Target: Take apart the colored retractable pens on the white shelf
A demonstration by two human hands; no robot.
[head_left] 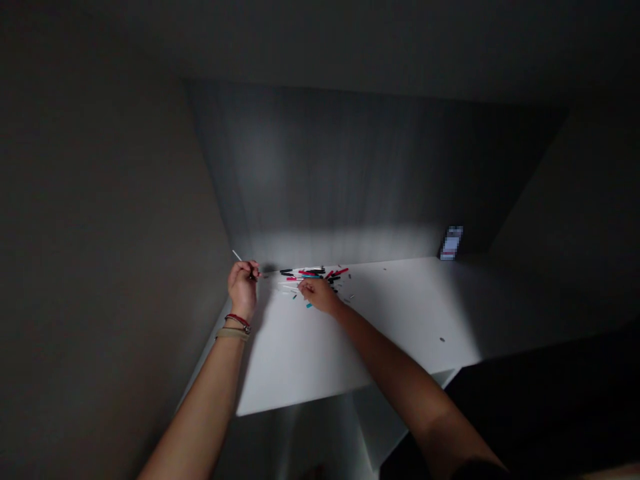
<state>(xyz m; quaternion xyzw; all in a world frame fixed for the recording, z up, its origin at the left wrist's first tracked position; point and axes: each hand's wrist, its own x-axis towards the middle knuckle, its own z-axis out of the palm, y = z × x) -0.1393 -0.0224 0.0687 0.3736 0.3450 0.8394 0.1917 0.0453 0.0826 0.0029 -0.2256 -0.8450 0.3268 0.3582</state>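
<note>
My left hand (pixel 243 283) is raised at the left end of the white tabletop, its fingers closed. A thin white stick (pixel 237 255) pokes out above them, and something dark shows by the fingertips. My right hand (pixel 319 293) reaches into a scattered pile of pen-like parts, fingers bent together at the near side; what they pinch, if anything, I cannot make out. Red pieces (pixel 341 271), black pieces (pixel 286 272) and thin white sticks (pixel 289 287) lie around that hand. A small teal piece (pixel 309 305) rests just in front of it.
The white tabletop (pixel 300 367) runs against a grey back panel (pixel 325 173). At the far right, a phone-like object (pixel 451 243) with a blurred-out screen leans on the panel. A small dark oval piece (pixel 442 339) lies near the front right. The surroundings are dim.
</note>
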